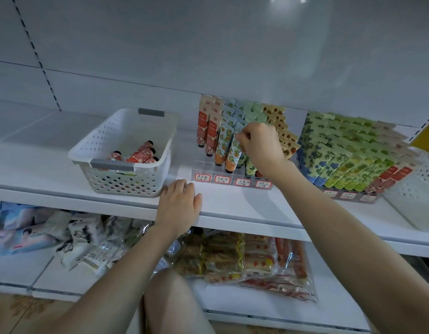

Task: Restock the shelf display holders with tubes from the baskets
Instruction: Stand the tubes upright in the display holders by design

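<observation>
The right hand (259, 145) pinches the crimped top of a blue-and-orange tube (232, 153) between thumb and curled fingers, cap down at the front of the clear holder (232, 183). A skewed push could tip the tightly leaning neighbours at its 9 o'clock (they look ready to domino). The left hand (178, 203) lies flat, fingers close together, on the shelf (232, 210) at the holder's 7 o'clock, beside the basket (126, 182) of red tubes (141, 155).

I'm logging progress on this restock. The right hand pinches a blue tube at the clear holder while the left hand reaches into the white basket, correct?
Not quite. The head view shows the left hand resting flat on the shelf near its front edge, by the white basket, not inside it. The right hand does pinch a blue tube at the clear holder.
</observation>
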A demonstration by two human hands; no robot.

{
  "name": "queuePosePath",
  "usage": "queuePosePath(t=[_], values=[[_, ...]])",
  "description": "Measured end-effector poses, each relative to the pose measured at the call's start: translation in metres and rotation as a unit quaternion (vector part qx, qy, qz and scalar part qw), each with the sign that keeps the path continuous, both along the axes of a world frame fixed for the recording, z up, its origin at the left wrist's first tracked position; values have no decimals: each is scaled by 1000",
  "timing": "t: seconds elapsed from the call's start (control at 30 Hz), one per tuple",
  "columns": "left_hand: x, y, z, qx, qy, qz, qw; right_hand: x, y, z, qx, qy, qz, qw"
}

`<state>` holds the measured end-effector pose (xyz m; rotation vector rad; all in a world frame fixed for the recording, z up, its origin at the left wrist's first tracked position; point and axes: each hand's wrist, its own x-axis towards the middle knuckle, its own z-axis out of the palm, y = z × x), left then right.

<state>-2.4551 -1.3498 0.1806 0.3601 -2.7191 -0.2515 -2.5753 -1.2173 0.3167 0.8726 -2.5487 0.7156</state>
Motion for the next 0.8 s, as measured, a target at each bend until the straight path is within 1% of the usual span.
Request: queuePosePath(t=[0.2, 0.37, 0.5, 0.67, 0.8], values=[[-3, -1, -4, -15, 8, 6, 1000, 5, 5, -6, -14, 15, 10, 1000], [-4, -3, -9, -25, 22, 0, 999, 12, 7, -7, 14, 41, 22, 999], [-6, -5, -14, -30, 41, 0, 999, 14, 5, -6, 24, 13, 23, 999], [-6, -5, -14, -30, 41, -4, 999, 6, 0, -2, 21, -44, -6, 999], [-6, -4, -14, -30, 53, -2, 998, 4, -3, -4, 47, -50, -22, 997]])
